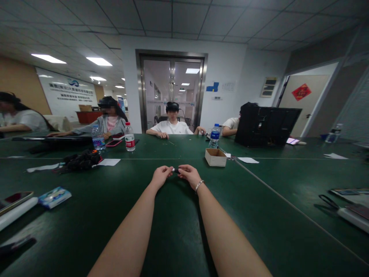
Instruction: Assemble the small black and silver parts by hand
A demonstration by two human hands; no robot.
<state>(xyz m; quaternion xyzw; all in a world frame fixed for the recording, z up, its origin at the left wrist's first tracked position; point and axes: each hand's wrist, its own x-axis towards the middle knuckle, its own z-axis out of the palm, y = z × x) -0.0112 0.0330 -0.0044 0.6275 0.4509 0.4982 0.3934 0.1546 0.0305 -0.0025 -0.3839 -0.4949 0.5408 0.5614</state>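
Note:
Both arms stretch forward over the green tabletop [175,223]. Between my fingertips is a small black-and-silver object [175,170], too small to name surely. My left hand [162,177] pinches its silvery left end with thumb and fingers. The dark right end sits in the closed fingers of my right hand [190,176], whose wrist wears a silver bracelet [199,186]. The two hands are close together, with the object bridging the short gap. Beyond my right hand stands an open cardboard box [216,158]; its inside bottom is hidden.
A red-labelled bottle [129,138], a blue-labelled bottle [215,135] and tangled black cables [80,160] are farther back. A tissue pack [54,197] lies left. A black monitor [266,126] stands right. Several people sit around the table, one person [173,125] opposite.

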